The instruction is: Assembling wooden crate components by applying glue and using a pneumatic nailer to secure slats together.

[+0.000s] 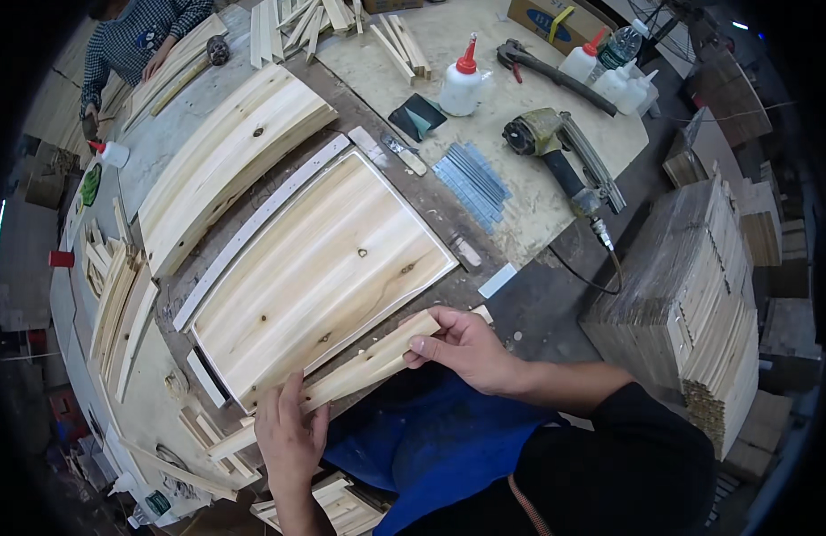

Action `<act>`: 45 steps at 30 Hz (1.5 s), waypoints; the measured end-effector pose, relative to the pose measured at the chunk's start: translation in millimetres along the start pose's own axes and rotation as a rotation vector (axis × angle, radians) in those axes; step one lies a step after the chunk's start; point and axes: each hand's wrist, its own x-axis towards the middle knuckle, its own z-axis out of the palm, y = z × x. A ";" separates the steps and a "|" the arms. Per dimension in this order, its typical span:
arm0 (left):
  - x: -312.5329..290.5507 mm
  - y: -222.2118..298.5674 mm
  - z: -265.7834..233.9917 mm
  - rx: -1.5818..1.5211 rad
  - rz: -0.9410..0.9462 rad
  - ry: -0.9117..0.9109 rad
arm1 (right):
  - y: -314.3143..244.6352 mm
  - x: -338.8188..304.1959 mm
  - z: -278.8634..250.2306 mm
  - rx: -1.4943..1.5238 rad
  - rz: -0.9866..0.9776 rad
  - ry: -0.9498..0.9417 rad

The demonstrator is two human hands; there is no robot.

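Observation:
A pale wooden strip (368, 361) runs along the near edge of the bench in front of me. My right hand (466, 349) pinches its right end between thumb and fingers. My left hand (289, 431) is curled around the strip farther left, and light wood shows again past that hand. Just beyond the strip lies a knotty wooden panel (328, 277), with a white line of what looks like glue along its edges. A pale curved rail (261, 228) borders the panel's far left side, and a short straight bar (207, 378) sits by its left end.
A stack of curved panels (234, 161) stands beyond. A nail gun (565, 161), glue bottle (462, 85), hammer (556, 79) and blue-grey staple strips (473, 186) lie right. Stacked boards (681, 304) rise beside the bench. Another person (131, 54) works at far left.

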 end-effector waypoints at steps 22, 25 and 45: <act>0.8 29.1 -9.6 -0.027 0.109 0.135 | -21.5 -10.2 -8.9 -0.042 -0.112 0.000; -2.0 22.2 -8.5 -0.004 0.124 0.163 | -16.3 -10.3 -16.1 -0.001 -0.113 0.028; -6.0 9.1 -33.7 -0.128 -0.128 0.066 | -23.2 -9.2 -8.8 -0.200 -0.192 0.187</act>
